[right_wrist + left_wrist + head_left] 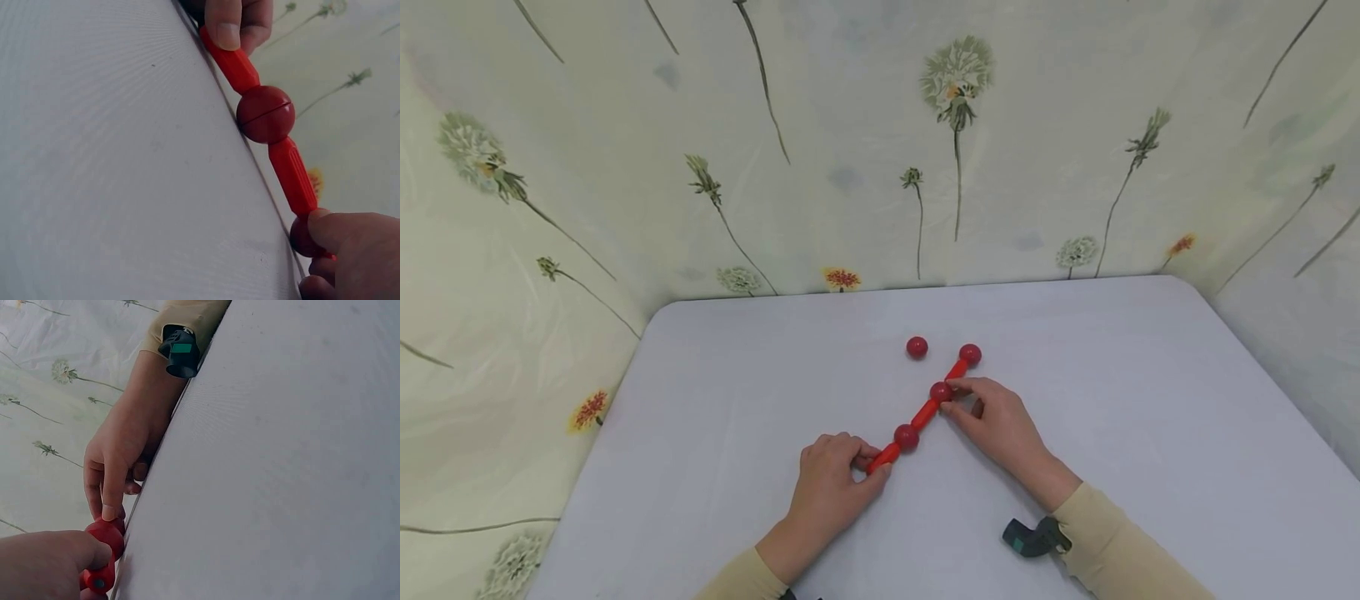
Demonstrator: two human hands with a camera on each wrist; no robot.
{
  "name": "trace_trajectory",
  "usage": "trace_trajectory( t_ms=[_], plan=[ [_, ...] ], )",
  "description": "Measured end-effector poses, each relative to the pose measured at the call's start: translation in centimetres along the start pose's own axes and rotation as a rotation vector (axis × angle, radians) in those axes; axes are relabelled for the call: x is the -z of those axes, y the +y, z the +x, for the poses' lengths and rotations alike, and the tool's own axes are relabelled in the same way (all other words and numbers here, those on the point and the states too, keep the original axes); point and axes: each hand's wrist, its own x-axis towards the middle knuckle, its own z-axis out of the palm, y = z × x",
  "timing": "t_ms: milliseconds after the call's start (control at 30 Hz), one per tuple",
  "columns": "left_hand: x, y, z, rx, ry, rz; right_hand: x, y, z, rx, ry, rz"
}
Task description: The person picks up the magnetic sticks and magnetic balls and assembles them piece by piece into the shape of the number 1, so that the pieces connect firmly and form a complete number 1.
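Three red rods and three dark red balls form a straight, slanting chain on the white table. My left hand (831, 483) grips the near rod (882, 458) between thumb and fingers; in the left wrist view a dark round spot shows in the end of that rod (98, 582). Beyond it come a ball (906, 437) and the middle rod (924, 414). My right hand (1006, 427) pinches the second ball (941, 392) between thumb and fingertips, partly hiding it in the right wrist view. The far rod (957, 371) leads to the end ball (970, 355).
A loose dark red ball (917, 347) lies left of the chain's far end. The white table (737, 375) reaches back to a flower-printed cloth (850, 167). A dark wrist device (1033, 537) sticks out from the right sleeve.
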Motion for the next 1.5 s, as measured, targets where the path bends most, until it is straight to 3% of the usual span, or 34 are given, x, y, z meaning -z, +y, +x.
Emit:
trace_trajectory(
  t_ms=[200,333,533,1000,1500],
  plan=[
    [0.1,-0.1,0.0,-0.025,0.015,-0.004,-0.1,-0.1,-0.3,-0.003,0.022,0.013],
    [0.1,-0.1,0.0,-0.031,0.024,0.0,-0.3,-0.3,-0.7,0.048,0.028,0.06],
    [0.2,-0.2,0.0,-0.033,0.019,0.005,-1.1,-1.0,-1.3,0.13,-0.005,0.104],
    [0.3,-0.3,-0.1,-0.035,0.024,0.0,-1.9,-3.3,-2.1,0.194,-0.078,0.145],
    [0.1,-0.4,0.0,-0.057,0.027,0.014,-2.3,-3.9,-2.3,0.17,-0.116,0.076]
  ],
)
